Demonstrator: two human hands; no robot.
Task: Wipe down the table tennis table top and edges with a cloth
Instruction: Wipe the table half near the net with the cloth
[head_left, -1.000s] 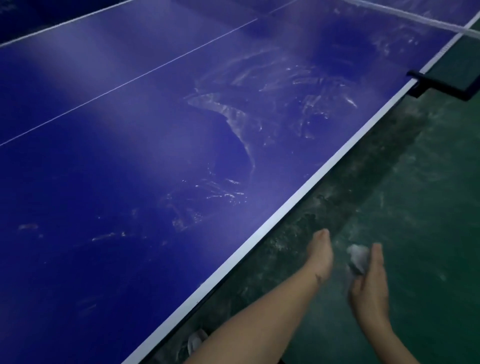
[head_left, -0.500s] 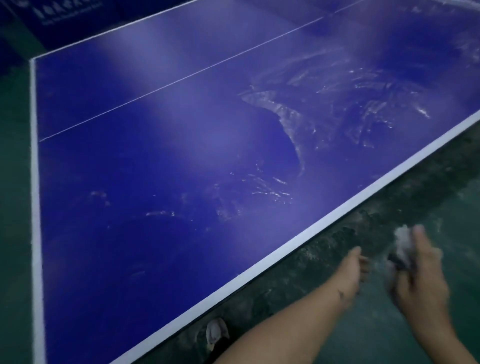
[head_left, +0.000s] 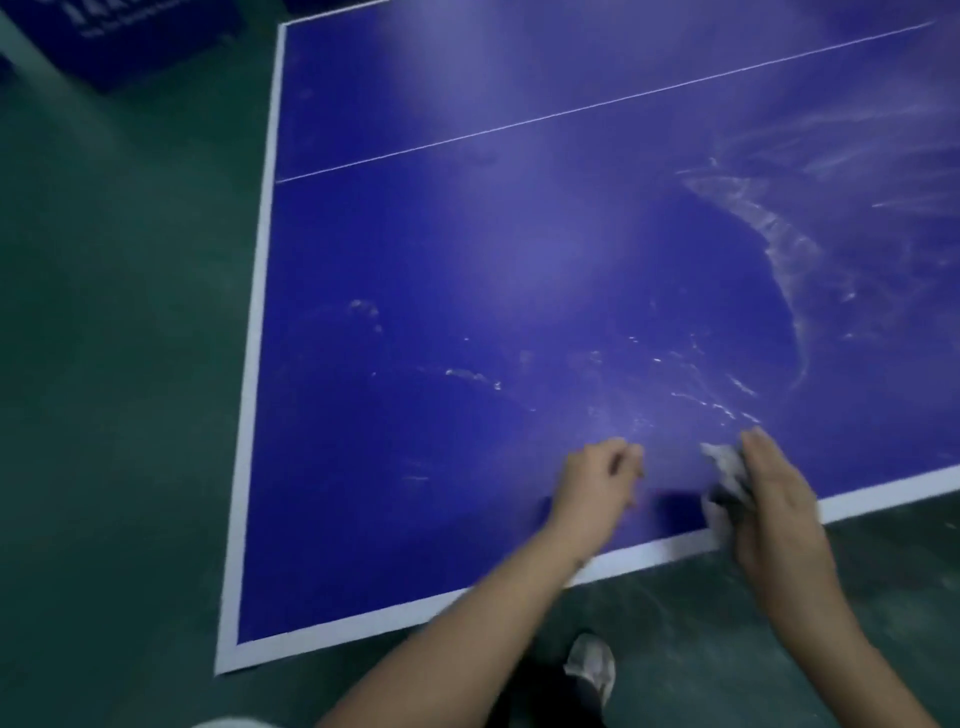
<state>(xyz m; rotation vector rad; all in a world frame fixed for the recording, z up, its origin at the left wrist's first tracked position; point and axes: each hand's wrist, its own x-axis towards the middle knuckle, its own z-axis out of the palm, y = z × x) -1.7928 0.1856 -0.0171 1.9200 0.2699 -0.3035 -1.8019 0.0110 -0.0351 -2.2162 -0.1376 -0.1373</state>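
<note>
Blue table top, streaked with pale smears
Right hand grips a crumpled cloth; left hand beside it curled, holding nothing

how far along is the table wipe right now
Roughly partway. Done: wet smears arc across the right of the table top, so that stretch looks wiped. In hand: the right hand has the cloth in its grip by the near edge band, the left hand curled beside it. Left: white specks on the left part, and the end edge band shows no wipe marks.
</note>
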